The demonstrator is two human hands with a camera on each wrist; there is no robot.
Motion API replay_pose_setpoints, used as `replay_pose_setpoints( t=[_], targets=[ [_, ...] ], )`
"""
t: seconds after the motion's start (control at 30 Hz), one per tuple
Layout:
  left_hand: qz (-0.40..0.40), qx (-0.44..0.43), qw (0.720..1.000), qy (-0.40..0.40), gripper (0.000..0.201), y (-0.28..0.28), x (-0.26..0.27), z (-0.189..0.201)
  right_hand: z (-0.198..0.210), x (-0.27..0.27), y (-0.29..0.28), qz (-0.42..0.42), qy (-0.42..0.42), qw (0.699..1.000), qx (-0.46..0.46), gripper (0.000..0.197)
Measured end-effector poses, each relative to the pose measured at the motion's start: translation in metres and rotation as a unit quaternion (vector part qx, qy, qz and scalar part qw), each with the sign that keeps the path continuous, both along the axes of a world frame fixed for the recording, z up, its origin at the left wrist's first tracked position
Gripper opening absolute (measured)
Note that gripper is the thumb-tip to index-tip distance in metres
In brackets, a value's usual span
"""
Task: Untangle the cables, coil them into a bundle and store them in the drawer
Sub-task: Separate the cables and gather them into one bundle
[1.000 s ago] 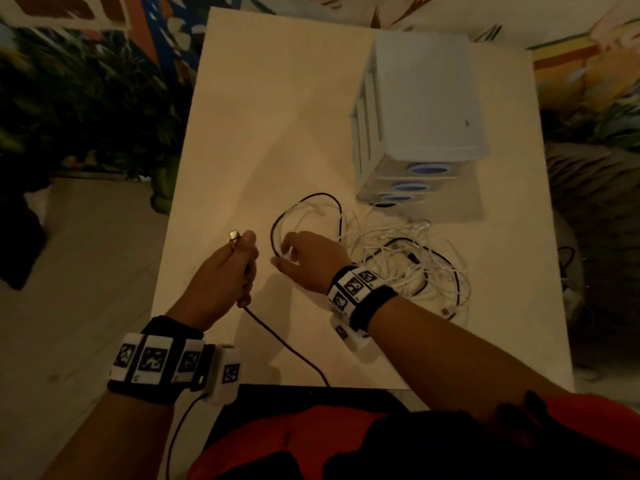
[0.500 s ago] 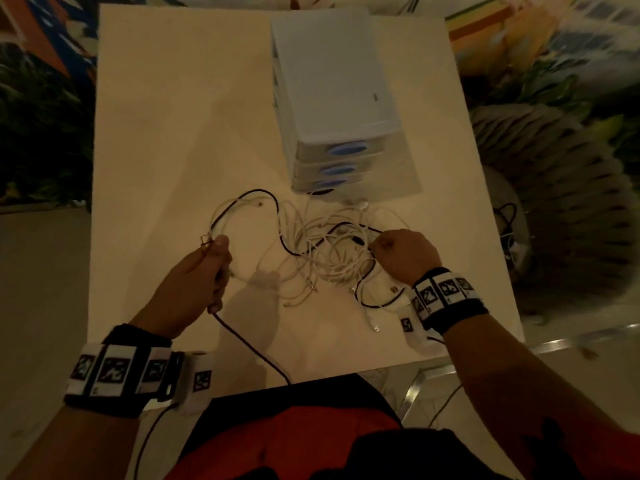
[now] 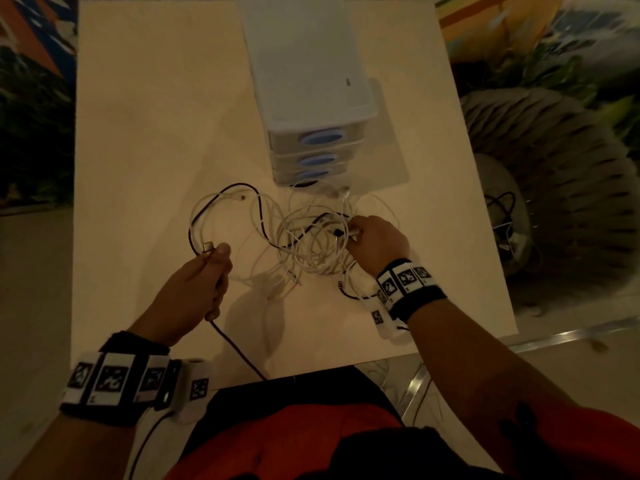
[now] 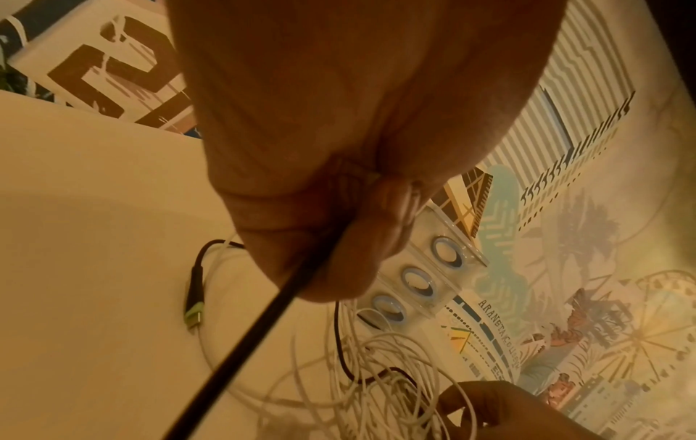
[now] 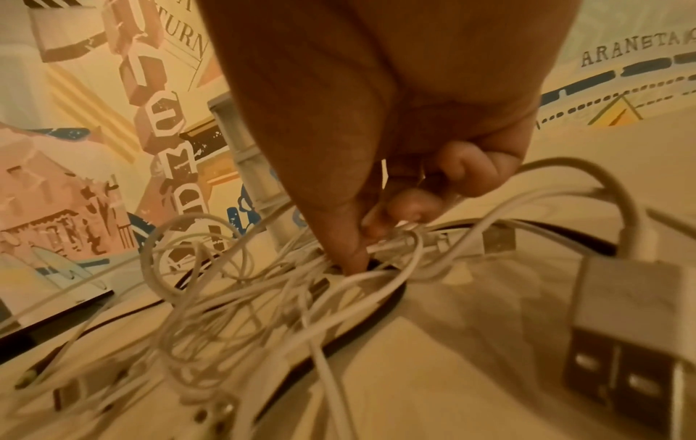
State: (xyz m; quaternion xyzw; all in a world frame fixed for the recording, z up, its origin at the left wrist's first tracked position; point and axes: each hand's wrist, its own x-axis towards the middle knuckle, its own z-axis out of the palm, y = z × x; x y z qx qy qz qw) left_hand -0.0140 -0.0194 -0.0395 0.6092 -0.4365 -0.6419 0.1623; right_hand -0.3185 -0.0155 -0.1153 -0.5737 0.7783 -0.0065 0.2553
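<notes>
1. left hand (image 3: pixel 194 289) is curled into a fist round a black cable (image 3: pixel 239 351), with the metal plug end poking out by the thumb. the cable trails back off the near edge of the table (image 3: pixel 138 133).
2. right hand (image 3: pixel 377 244) is at the right side of the tangle, thumb and fingertips (image 5: pixel 354 259) pinching into the white cables (image 3: pixel 304 244). can't tell exactly which strand it's got.
3. the pile is a loose knot of thin white cables with a black one looping through, lying on the table between the two hands and just in front of the drawer unit (image 3: pixel 311 81).
4. drawer unit is a small pale plastic stack with blue oval handles (image 3: pixel 323 136), all drawers closed as far as i can see.
5. a white usb plug (image 5: pixel 633 327) sits right up close in the right wrist view.
6. colourful mural (image 5: pixel 113 148) behind the table.
</notes>
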Motion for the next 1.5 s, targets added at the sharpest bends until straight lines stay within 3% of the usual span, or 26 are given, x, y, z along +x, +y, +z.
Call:
replay_pose_setpoints(
  t=[0.13,0.27,0.37,0.47,0.57,0.67,0.8,0.93,1.0,1.1,1.2,1.27,1.37,1.43,1.5],
  targets=[
    [-0.020,-0.017,1.000,-0.017,0.043,0.004,-0.016,0.003,0.000,0.000,-0.004,0.039,-0.051,0.998,-0.009,0.028],
    [-0.124,-0.069,0.990,-0.027,0.049,0.006,-0.037,0.005,0.016,-0.011,0.006,-0.050,-0.143,0.985,-0.086,0.029],
    [-0.170,-0.082,0.982,-0.027,0.051,0.010,-0.055,0.007,0.017,-0.022,0.023,-0.059,-0.075,0.994,-0.061,0.016],
    [-0.187,-0.085,0.978,-0.027,0.051,0.014,-0.067,0.006,0.014,-0.021,0.030,-0.042,-0.034,0.998,0.013,0.024],
    [-0.189,-0.078,0.978,-0.029,0.054,0.018,-0.070,0.004,0.013,-0.019,0.024,-0.057,-0.015,0.998,0.016,0.028],
    [-0.184,-0.075,0.980,-0.027,0.057,0.022,-0.068,0.002,0.013,-0.015,0.019,-0.072,-0.025,0.997,0.002,0.029],
    [-0.181,-0.080,0.980,-0.030,0.056,0.024,-0.061,-0.002,0.012,-0.015,0.025,-0.075,-0.038,0.995,0.059,0.041],
    [-0.166,-0.075,0.983,-0.026,0.060,0.025,-0.052,-0.005,0.014,-0.020,0.042,-0.086,-0.065,0.990,0.092,0.036],
    [-0.161,-0.070,0.984,-0.028,0.058,0.026,-0.049,-0.006,0.014,-0.021,0.043,-0.117,-0.159,0.974,0.114,0.036],
    [-0.162,-0.077,0.983,-0.035,0.051,0.027,-0.049,-0.006,0.016,-0.023,0.037,-0.218,-0.320,0.908,0.162,0.030],
    [-0.163,-0.083,0.982,-0.041,0.051,0.028,-0.050,-0.005,0.019,-0.028,0.032,-0.305,-0.386,0.857,0.155,0.024],
    [-0.160,-0.080,0.983,-0.043,0.051,0.029,-0.050,-0.005,0.020,-0.028,0.030,-0.291,-0.357,0.876,0.143,0.027],
    [-0.164,-0.081,0.982,-0.045,0.052,0.030,-0.051,-0.004,0.023,-0.019,0.023,-0.184,-0.221,0.950,0.125,0.036],
    [-0.170,-0.084,0.981,-0.053,0.054,0.029,-0.051,-0.003,0.024,-0.011,0.017,-0.160,-0.154,0.970,0.101,0.038],
    [-0.175,-0.086,0.979,-0.055,0.054,0.029,-0.051,-0.003,0.023,-0.006,0.014,-0.165,-0.144,0.970,0.103,0.035]
  ],
)
